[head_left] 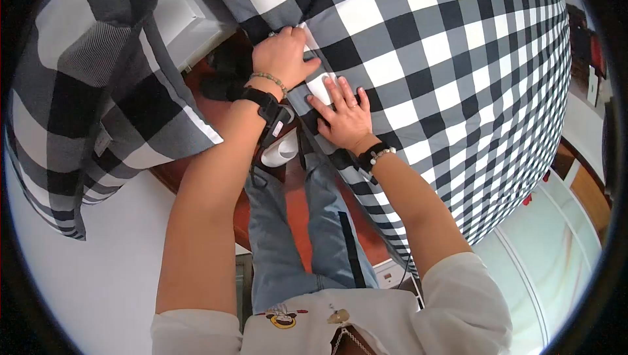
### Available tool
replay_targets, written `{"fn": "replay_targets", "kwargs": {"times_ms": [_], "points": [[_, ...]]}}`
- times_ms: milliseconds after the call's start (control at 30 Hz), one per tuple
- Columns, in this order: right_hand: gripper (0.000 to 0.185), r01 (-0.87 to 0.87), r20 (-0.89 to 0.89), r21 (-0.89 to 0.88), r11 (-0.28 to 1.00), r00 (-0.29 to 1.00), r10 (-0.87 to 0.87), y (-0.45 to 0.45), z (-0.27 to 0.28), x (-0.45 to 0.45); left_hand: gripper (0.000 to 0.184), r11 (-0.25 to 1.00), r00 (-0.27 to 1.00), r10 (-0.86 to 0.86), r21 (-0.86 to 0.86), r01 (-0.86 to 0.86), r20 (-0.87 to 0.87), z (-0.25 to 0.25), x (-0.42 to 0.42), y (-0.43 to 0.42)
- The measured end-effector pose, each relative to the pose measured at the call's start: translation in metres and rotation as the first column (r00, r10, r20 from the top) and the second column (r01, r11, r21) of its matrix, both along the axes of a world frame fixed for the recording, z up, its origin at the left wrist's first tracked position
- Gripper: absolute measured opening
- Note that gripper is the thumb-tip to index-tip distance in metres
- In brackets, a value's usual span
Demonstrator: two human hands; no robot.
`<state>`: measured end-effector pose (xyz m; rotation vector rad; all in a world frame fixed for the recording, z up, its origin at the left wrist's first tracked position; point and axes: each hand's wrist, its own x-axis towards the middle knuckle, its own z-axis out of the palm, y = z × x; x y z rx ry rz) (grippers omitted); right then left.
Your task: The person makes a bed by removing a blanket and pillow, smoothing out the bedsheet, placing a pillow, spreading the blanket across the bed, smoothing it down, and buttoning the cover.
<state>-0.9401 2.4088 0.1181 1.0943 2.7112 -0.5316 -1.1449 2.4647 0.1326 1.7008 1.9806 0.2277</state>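
A black, grey and white checked cover (pixel 418 48) lies over a bed-like surface from the centre to the right. On its near edge is my left hand (pixel 282 55), with the fingers bent over the edge and their tips hidden. Close beside it, my right hand (pixel 345 112) rests flat on the checks with its fingers spread. Both wrists carry a dark band and a beaded bracelet. More checked fabric (pixel 124 87) hangs at the left, with a pale edge strip and a small tag.
Below the hands are a reddish-brown floor (pixel 297 218), a white slipper (pixel 280 151) and my legs in blue jeans (pixel 271 224). A white box-like piece (pixel 196 38) stands at the upper left. Glossy pale panels (pixel 540 237) are at the lower right.
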Motion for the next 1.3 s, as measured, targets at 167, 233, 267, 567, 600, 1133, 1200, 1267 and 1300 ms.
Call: {"fn": "replay_targets", "kwargs": {"times_ms": [167,233,267,567,600,1133,1200,1267,1300], "points": [[0.055,0.005,0.006,-0.012,1.0,1.0,-0.004,0.002,0.001,-0.002,0.041,0.996,0.999,0.0,0.086,-0.003,0.038,-0.007,-0.005,-0.005],[0.055,0.01,0.009,-0.012,1.0,1.0,-0.01,0.001,0.001,-0.003,0.044,0.997,0.999,-0.019,0.076,0.017,0.032,0.002,-0.001,-0.008],[0.055,0.007,0.016,0.004,1.0,1.0,-0.007,0.001,0.001,-0.003,0.044,0.997,0.999,-0.022,0.071,0.02,0.032,0.002,0.001,-0.006],[0.053,0.026,0.026,-0.019,0.999,0.999,-0.025,0.001,0.004,-0.003,0.038,0.997,1.0,-0.002,0.071,0.002,0.002,-0.009,-0.001,-0.006],[0.053,0.023,0.029,-0.015,1.0,0.999,-0.022,0.001,0.002,-0.003,0.038,0.998,1.0,-0.008,0.066,0.008,0.001,-0.009,-0.001,-0.006],[0.059,0.359,-0.293,0.171,0.917,0.908,-0.301,0.05,0.004,-0.031,0.032,0.939,0.994,-0.043,0.344,0.004,0.104,0.001,-0.004,-0.053],[0.065,0.352,-0.245,0.134,0.926,0.918,-0.313,0.053,0.008,-0.031,0.033,0.91,0.993,-0.089,0.412,0.05,0.076,0.002,0.001,-0.056],[0.07,0.361,-0.205,0.106,0.926,0.92,-0.335,0.054,0.009,-0.031,0.032,0.876,0.963,-0.271,0.413,0.248,-0.004,-0.003,0.008,-0.057],[0.071,0.365,-0.202,0.091,0.927,0.918,-0.341,0.054,0.009,-0.032,0.035,0.851,0.96,-0.277,0.455,0.263,-0.037,-0.007,0.011,-0.055]]}}
